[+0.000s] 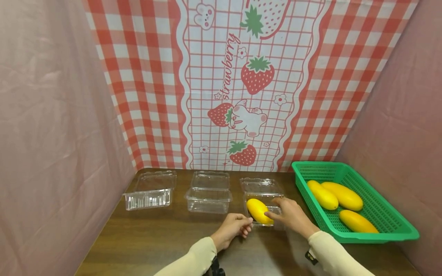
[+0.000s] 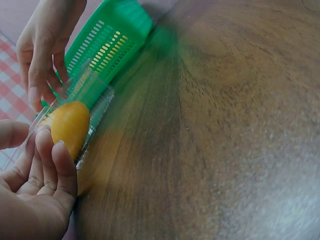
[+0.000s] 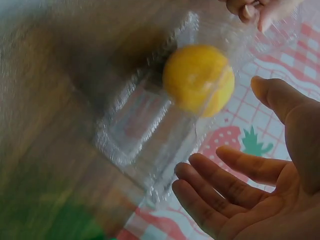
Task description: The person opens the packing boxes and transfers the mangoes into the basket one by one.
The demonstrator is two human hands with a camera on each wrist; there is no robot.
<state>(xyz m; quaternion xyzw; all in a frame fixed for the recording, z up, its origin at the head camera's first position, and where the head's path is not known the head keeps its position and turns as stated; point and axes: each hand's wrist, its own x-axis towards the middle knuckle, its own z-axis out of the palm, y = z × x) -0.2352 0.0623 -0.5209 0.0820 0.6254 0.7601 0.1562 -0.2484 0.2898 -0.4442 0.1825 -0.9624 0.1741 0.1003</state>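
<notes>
A yellow mango (image 1: 259,211) lies tilted in the left part of a clear plastic clamshell box (image 1: 262,224), whose lid (image 1: 261,186) is folded back. At the box's near left corner, my left hand (image 1: 232,229) pinches the rim between thumb and fingers; the left wrist view has the mango (image 2: 71,127) just beyond those fingertips. Over the right side of the box is my right hand (image 1: 292,216), thumb near the mango. The right wrist view shows its fingers (image 3: 225,182) spread and relaxed, apart from the mango (image 3: 197,77).
Two more clear boxes with raised lids stand to the left, a middle box (image 1: 208,205) and a far-left box (image 1: 148,199). On the right, a green basket (image 1: 386,203) holds several mangoes (image 1: 345,195). A checked cloth (image 1: 152,96) hangs behind the table (image 1: 165,234).
</notes>
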